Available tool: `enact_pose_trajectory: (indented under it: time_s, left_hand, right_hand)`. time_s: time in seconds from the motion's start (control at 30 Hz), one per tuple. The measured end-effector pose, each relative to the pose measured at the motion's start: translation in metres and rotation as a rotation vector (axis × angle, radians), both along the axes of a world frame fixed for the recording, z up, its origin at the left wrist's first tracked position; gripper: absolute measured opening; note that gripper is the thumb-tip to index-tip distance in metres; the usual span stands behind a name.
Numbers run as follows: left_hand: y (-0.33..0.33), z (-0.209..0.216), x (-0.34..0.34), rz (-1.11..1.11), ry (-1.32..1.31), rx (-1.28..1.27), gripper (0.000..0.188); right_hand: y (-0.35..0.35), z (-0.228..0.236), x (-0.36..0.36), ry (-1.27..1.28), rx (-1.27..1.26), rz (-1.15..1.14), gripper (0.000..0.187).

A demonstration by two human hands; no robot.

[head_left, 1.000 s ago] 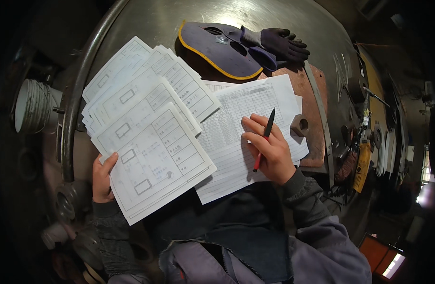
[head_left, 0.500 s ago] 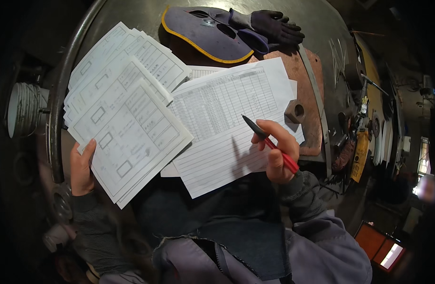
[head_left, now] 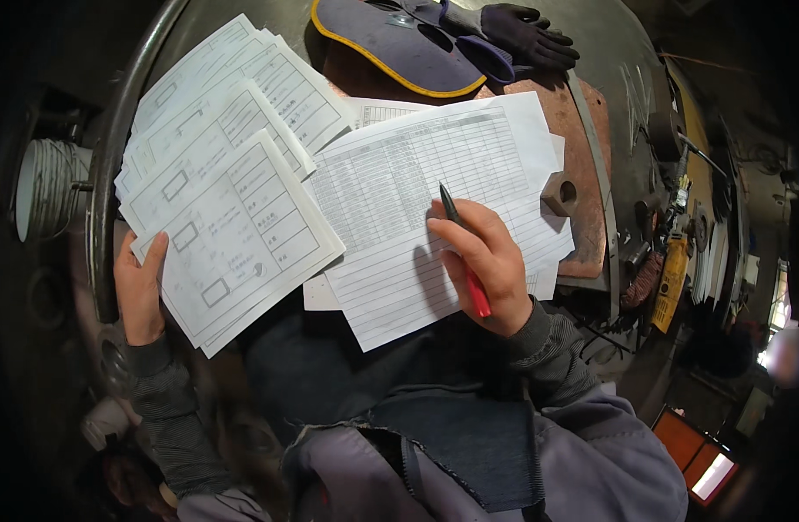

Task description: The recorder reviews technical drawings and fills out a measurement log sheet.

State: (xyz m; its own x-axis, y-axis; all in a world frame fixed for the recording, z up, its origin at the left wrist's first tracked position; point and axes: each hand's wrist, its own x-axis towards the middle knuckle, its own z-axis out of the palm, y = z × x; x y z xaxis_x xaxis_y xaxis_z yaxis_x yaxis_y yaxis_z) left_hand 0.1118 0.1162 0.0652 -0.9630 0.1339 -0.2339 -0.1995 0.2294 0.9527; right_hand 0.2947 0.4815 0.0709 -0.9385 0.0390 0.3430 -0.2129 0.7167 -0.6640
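Note:
My left hand (head_left: 143, 283) grips the lower left edge of a stack of drawing sheets (head_left: 234, 235), thumb on top and fingers underneath. The top sheet carries rectangular outlines and a column of boxes. More drawing sheets (head_left: 282, 87) fan out behind it. To the right lies a printed table sheet (head_left: 469, 148), with a ruled sheet (head_left: 391, 300) along its near part. My right hand (head_left: 486, 265) is closed around a red and black pen (head_left: 476, 291). The pen's dark tip points away from me, over the table sheet; whether it touches the paper I cannot tell.
A purple welding hood (head_left: 399, 43) with yellow trim and a dark work glove (head_left: 530, 39) lie at the far side. A large hex nut (head_left: 558, 193) weighs on the papers' right edge, beside a copper-coloured plate (head_left: 595, 130) and a metal strip (head_left: 595, 165). A yellow power tool (head_left: 671, 278) sits farther right.
My right hand has moved left and turned, bringing the pen more upright over the table sheet. The view has shifted slightly; my left hand keeps hold of the drawing sheets.

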Motion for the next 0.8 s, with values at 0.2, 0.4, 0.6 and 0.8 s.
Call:
enact_pose_trajectory:
  time_s: [0.2,0.4,0.6,0.8]
  left_hand:
    - [-0.007,-0.008,-0.006,-0.019,0.147,-0.112,0.028]
    - [0.008,0.000,-0.018,-0.025,0.289,-0.283,0.031]
    - [0.002,-0.009,-0.016,0.001,0.324,-0.378,0.039]
    - [-0.013,0.007,-0.007,0.063,0.402,-0.489,0.040]
  right_hand:
    - [-0.008,0.004,-0.004,-0.151,0.400,-0.030,0.040]
    - [0.000,0.001,-0.008,-0.169,0.468,-0.008,0.042]
    - [0.002,0.002,-0.008,-0.160,0.469,0.005,0.042]
    - [0.006,0.012,-0.005,-0.141,0.366,0.032,0.045]
